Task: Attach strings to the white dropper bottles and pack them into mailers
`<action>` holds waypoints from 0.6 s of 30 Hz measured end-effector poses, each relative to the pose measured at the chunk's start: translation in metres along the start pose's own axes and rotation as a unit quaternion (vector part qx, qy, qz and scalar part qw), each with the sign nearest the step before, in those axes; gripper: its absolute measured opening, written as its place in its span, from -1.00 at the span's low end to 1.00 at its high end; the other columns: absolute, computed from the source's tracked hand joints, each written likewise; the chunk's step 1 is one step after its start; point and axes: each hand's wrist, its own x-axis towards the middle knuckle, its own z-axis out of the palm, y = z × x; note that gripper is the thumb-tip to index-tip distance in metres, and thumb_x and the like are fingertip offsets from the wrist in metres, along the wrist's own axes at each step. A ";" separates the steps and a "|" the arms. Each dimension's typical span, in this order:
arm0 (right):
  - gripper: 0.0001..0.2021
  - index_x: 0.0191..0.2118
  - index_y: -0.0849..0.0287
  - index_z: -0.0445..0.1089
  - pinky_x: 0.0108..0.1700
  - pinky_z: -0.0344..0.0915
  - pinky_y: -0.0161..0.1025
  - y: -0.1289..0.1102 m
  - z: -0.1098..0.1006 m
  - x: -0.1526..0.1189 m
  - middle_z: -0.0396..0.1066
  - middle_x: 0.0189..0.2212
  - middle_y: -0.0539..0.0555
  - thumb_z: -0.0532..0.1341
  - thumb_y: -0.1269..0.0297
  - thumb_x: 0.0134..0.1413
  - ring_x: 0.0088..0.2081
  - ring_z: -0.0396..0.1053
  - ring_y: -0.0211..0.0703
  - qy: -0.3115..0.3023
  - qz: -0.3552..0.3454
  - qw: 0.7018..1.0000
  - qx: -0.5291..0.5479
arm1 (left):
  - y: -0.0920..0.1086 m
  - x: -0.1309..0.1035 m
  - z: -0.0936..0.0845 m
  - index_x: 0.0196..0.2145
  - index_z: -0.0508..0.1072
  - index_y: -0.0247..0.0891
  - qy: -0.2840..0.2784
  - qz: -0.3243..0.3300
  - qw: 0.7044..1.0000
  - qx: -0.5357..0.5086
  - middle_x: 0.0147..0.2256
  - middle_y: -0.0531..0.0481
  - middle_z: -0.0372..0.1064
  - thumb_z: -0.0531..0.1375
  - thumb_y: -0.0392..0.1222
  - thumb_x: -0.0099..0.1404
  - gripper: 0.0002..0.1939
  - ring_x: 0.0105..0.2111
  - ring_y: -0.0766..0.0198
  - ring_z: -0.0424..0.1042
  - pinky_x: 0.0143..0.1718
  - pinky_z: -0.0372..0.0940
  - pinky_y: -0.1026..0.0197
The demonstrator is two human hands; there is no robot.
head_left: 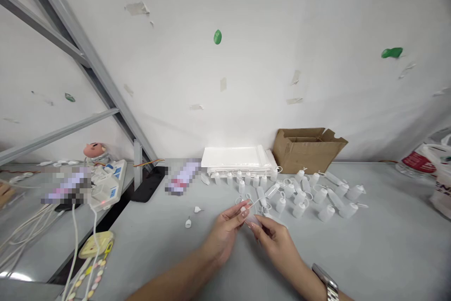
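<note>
Editor: What does the head view show at its centre?

Reporter: Two bare hands meet over a smooth grey tabletop (158, 249), sharing one small, translucent white plastic bottle (252, 219). The left hand (225, 231) closes its thumb and fingers at the bottle's upper end; the right hand (276, 236) pinches its body from the right.

Editor: Is either hand free?

Reporter: Neither. Both grips are narrow, fingertips nearly meeting. The fingers partly hide the top, so how the cap sits cannot be told. A silver metal-banded wristwatch (326, 281) circles the right wrist.

Editor: And around them?

Reporter: Two small white plastic caps with thin tips (192, 216) lie apart on the table, left of the left hand. Beyond the hands, a row of small white-capped bottles (247, 179) stands before a stack of flat white items (239, 158). More translucent bottles with looped white straps (320, 196) crowd the right, some upright, some lying down.

Editor: What closes the far side?

Reporter: An open brown cardboard box (305, 154), just right of the stack, near a white wall (253, 57) marked with tape scraps.
</note>
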 end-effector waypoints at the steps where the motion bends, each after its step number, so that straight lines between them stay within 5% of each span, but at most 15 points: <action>1: -0.55 -0.62 0.17 0.25 -0.57 0.08 -0.35 -0.003 -0.001 0.002 0.16 -0.72 -0.07 0.05 -0.08 0.07 -0.63 0.11 -0.30 -0.029 0.040 0.998 0.051 | 0.000 0.000 0.000 -0.25 0.55 -0.21 0.002 -0.002 1.000 0.004 -0.22 -0.06 0.48 0.41 -0.08 -0.14 -0.57 -0.12 0.17 0.34 0.02 0.07 0.13; 8: -0.61 -0.53 0.23 0.34 -0.61 -0.14 -0.38 -0.007 -0.011 0.011 0.06 -0.73 -0.14 0.21 -0.06 -0.06 -0.68 -0.11 -0.43 -0.144 0.180 0.902 0.365 | 0.002 0.004 -0.004 -0.24 0.55 -0.22 -0.020 -0.011 1.000 0.018 -0.23 -0.05 0.48 0.38 -0.07 -0.09 -0.60 -0.29 0.27 0.37 -0.06 0.13 0.13; 14: -0.60 -0.50 0.24 0.35 -0.56 0.07 -0.36 -0.002 -0.009 0.015 0.29 -0.62 -0.03 0.27 -0.08 -0.18 -0.62 0.15 -0.34 -0.082 0.158 0.951 0.253 | 0.010 0.002 -0.005 -0.32 0.57 -0.27 -0.011 0.046 0.997 0.055 -0.19 -0.12 0.50 0.34 -0.06 -0.01 -0.70 0.00 0.09 0.30 0.12 0.01 0.09; 18: -0.63 -0.47 0.22 0.37 -0.52 0.12 -0.32 -0.002 -0.007 0.011 0.26 -0.63 -0.05 0.22 -0.06 -0.13 -0.60 0.15 -0.31 -0.033 0.124 0.973 0.194 | 0.010 -0.001 -0.004 -0.28 0.56 -0.27 -0.030 0.056 0.994 0.092 -0.21 -0.12 0.51 0.30 -0.01 0.04 -0.67 -0.02 0.04 0.33 0.13 0.02 0.02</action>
